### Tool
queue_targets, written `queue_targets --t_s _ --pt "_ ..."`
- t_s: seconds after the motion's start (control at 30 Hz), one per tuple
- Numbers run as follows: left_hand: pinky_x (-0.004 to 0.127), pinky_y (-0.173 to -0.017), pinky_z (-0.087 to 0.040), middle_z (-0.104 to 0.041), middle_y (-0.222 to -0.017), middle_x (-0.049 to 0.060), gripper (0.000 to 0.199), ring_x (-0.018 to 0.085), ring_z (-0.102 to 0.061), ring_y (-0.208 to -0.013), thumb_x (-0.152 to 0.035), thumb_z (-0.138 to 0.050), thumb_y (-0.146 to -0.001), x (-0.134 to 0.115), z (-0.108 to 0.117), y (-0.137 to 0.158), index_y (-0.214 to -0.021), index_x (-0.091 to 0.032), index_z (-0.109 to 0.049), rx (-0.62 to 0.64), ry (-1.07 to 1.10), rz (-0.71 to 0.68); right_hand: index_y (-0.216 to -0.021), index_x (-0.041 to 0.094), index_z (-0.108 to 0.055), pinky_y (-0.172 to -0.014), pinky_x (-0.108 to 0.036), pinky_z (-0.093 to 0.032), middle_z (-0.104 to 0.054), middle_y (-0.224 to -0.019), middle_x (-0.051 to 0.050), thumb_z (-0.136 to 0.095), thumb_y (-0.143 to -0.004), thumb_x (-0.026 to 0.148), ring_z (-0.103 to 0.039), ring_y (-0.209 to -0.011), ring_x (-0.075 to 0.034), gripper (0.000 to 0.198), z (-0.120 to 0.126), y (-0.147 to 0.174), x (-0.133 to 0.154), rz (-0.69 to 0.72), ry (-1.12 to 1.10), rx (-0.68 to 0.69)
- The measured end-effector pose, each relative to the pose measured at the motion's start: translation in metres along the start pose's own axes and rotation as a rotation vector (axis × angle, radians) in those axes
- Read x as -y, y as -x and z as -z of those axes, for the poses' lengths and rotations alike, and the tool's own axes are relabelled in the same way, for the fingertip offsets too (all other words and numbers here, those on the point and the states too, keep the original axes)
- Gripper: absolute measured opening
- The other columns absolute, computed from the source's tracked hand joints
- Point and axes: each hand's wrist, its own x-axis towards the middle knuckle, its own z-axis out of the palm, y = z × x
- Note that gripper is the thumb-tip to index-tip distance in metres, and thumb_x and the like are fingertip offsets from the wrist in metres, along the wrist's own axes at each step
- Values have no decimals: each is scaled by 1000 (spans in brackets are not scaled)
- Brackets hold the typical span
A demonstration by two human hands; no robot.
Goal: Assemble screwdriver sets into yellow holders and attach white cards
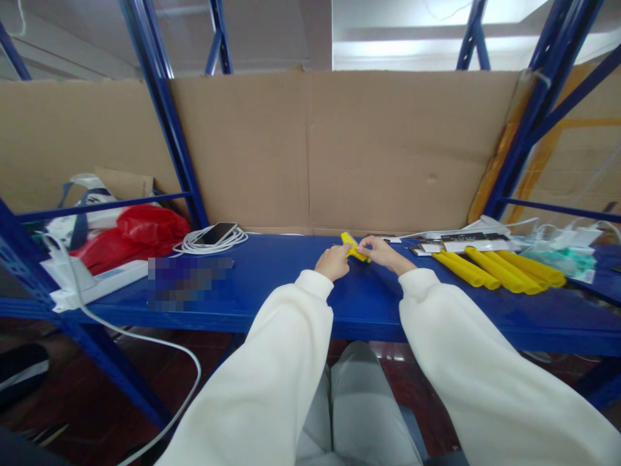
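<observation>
Both hands meet over the blue tabletop (286,278) around a small yellow piece (348,239), which is tilted with its upper end to the left. My left hand (334,261) is closed on its left side. The fingers of my right hand (384,254) pinch it from the right, near its lower part. My fingers cover some of the piece, and its exact kind is too small to make out. Several yellow tubes (495,268) lie side by side to the right of my right hand.
Flat black-and-white packages (475,242) lie behind the tubes. At left are a phone (217,234) on a coiled white cable (194,246), a red bag (140,233) and a white power strip (111,279). A cardboard panel (242,149) and blue posts (167,116) rise behind.
</observation>
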Motion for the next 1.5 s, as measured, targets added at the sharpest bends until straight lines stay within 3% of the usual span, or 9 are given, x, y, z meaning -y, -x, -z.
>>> queue_targets --t_s 0.17,0.4,0.77,0.97,1.1,1.2,1.33,1.5 --pt "35 -98 -47 -69 -119 10 49 25 -64 -114 -12 -51 -87 0 0 0 -134 -25 -56 2 15 19 -65 19 -66 -69 -30 -49 -69 -73 -4 -68 -73 32 -59 -69 -17 15 0 0 0 32 48 -3" --pt "34 -98 -48 -68 -122 9 50 25 -63 -115 -12 -51 -87 0 1 0 -136 -25 -54 -1 20 30 -65 18 -64 -65 -29 -46 -68 -69 -4 -65 -72 33 -57 -64 -16 17 0 4 8 -56 8 24" --pt "36 -97 -48 -68 -121 12 48 26 -64 -114 -12 -52 -86 0 2 1 -133 -24 -55 -25 35 59 -57 20 -56 -74 -31 -47 -62 -64 -1 -66 -70 33 -57 -70 -17 21 -18 8 17 -205 -123 -148" --pt "36 -96 -48 -67 -122 11 48 27 -64 -114 -11 -51 -87 -1 3 2 -133 -23 -55 -37 37 66 -68 20 -57 -87 -34 -46 -64 -79 -2 -64 -70 27 -59 -84 -18 10 -27 7 13 -208 -125 -245" --pt "36 -97 -48 -67 -123 11 52 26 -63 -115 -11 -51 -87 -1 4 1 -137 -23 -52 -66 66 79 -86 20 -60 -88 -33 -47 -67 -96 -5 -63 -74 29 -60 -93 -18 15 -26 6 15 -243 -153 -346" --pt "36 -98 -48 -66 -125 12 53 26 -63 -116 -11 -49 -88 0 5 0 -140 -22 -49 -105 97 91 -83 19 -63 -80 -31 -49 -69 -92 -7 -59 -80 31 -63 -87 -19 14 -20 5 20 -301 -186 -291" --pt "35 -98 -47 -64 -127 12 52 25 -62 -117 -11 -47 -90 0 6 -1 -141 -22 -47 -128 101 96 -70 18 -67 -71 -29 -48 -71 -77 -6 -63 -78 33 -64 -76 -19 18 -12 7 26 -312 -219 -169" --pt "36 -98 -48 -62 -128 14 51 26 -63 -115 -13 -44 -92 1 7 1 -142 -21 -45 -99 56 62 -69 18 -69 -71 -28 -48 -71 -75 -5 -62 -78 30 -63 -74 -18 17 -10 9 27 -314 -264 -187"
